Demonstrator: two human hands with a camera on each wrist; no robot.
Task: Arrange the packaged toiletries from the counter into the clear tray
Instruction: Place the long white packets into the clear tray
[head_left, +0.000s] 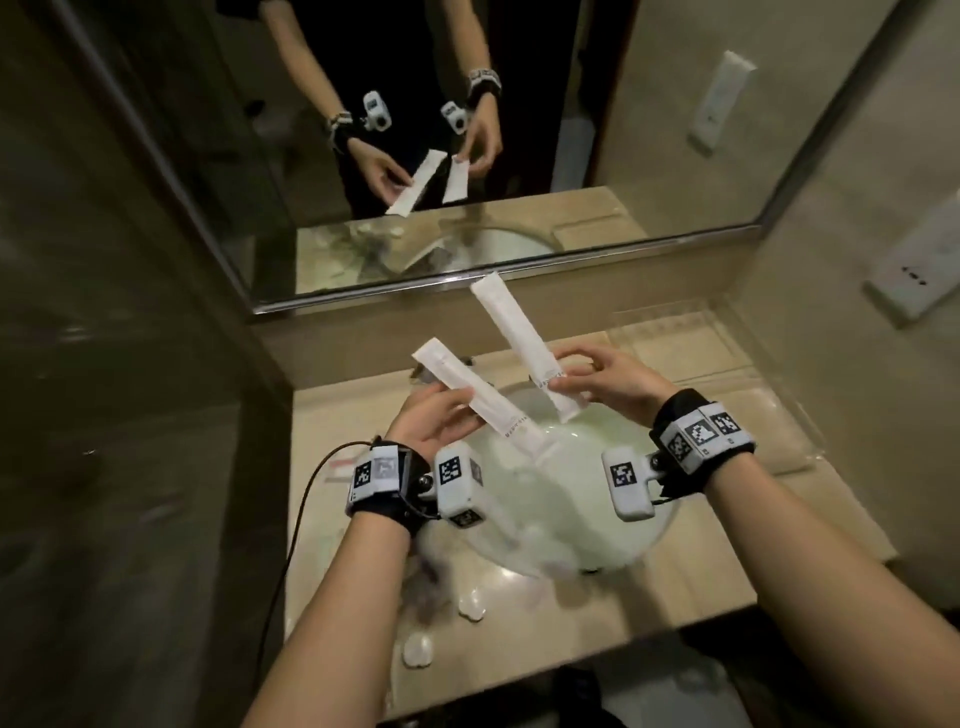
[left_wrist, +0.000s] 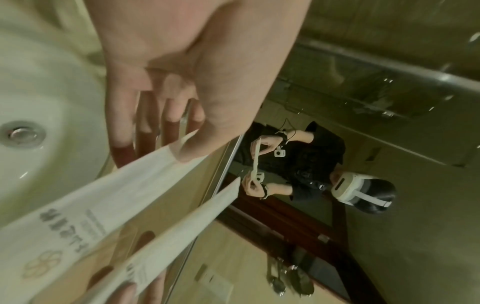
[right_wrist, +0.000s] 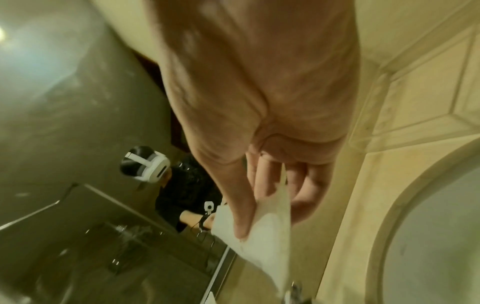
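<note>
The left hand (head_left: 431, 423) is pinching a long white packet (head_left: 480, 402) between thumb and fingers, holding it over the sink (head_left: 566, 499) with its far end tilting up toward the mirror (head_left: 415, 156). In the left wrist view the thumb (left_wrist: 207, 123) is pressing on top of that packet (left_wrist: 85, 205) while the fingers are lying beneath it. The right hand (head_left: 608, 382) is gripping a second packet (head_left: 524, 343) near its lower end, thumb on one face and fingers on the other, and this one is standing steeper, its top reaching toward the mirror's lower edge. The two packets are sitting apart, both in the air above the basin. The clear tray (head_left: 727, 395) is resting on the counter (head_left: 571, 618) along its right edge. Small round white sachets (head_left: 418, 649) are lying at the counter's front left corner, near the sink rim.
</note>
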